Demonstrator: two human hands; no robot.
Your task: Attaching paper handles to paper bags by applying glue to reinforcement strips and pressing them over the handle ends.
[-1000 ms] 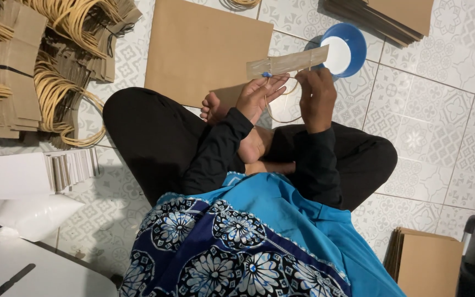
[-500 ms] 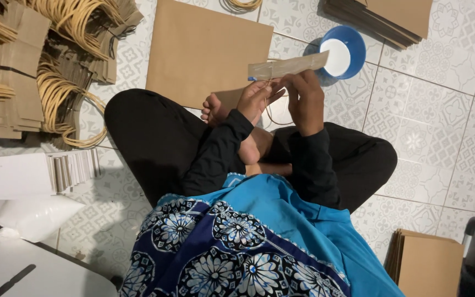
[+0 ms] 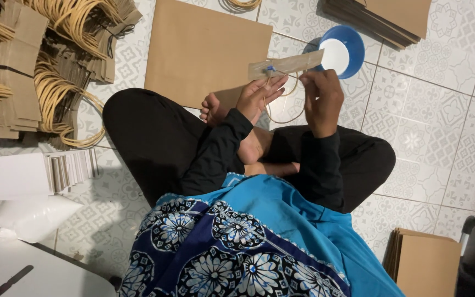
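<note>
I've got both hands up in front of me, over my crossed legs. Left hand (image 3: 259, 96) is under the strip (image 3: 286, 64), fingers spread and loosely curled, thumb pinching its left end where a small blue tip (image 3: 269, 69) shows. Right hand (image 3: 320, 93) is closed, fingertips pinching near the strip's lower edge toward the right, where the cord (image 3: 287, 113) meets it. So the strip sits level between the two hands, held in the air just this side of the blue bowl (image 3: 343, 50), with the cord hanging down in a loop beneath it.

To do this well, I'd say: keep the strip flat and taut so it doesn't fold, and keep the cord end square to the strip's edge. The white stuff in the bowl looks like glue, though I can't be sure.

Pose now: both forearms rise steeply from my lap, wrists bent toward each other, palms roughly facing. A flat brown sheet (image 3: 207, 49) lies on the tiles just beyond my knee, and bundles of handles (image 3: 61, 93) are stacked off to my left.
</note>
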